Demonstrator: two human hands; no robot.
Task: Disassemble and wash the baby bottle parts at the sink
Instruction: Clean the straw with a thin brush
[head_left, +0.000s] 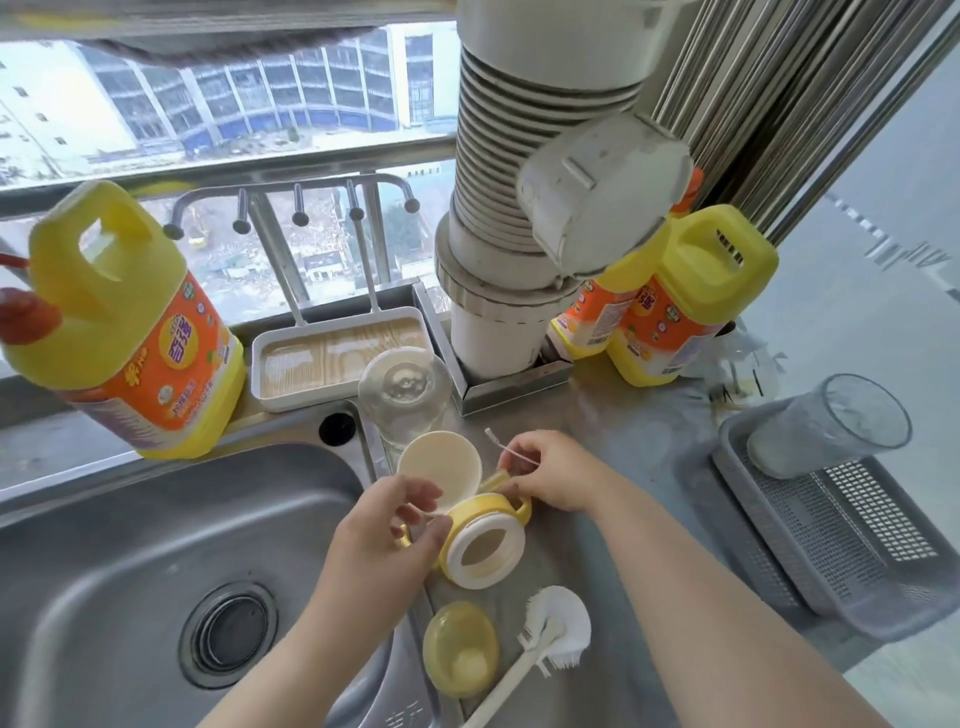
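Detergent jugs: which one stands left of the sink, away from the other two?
The big yellow detergent jug with the orange label, on the ledge left of the white tray. The other two jugs stand together right of the white pipe.

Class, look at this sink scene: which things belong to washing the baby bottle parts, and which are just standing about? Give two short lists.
Belonging to the job:
yellow collar with handles, held by the left hand
thin straw, pinched by the right hand
clear bottle
yellow cap
white brush
sink

Standing about:
detergent jugs
grey basket
plastic cup
white tray
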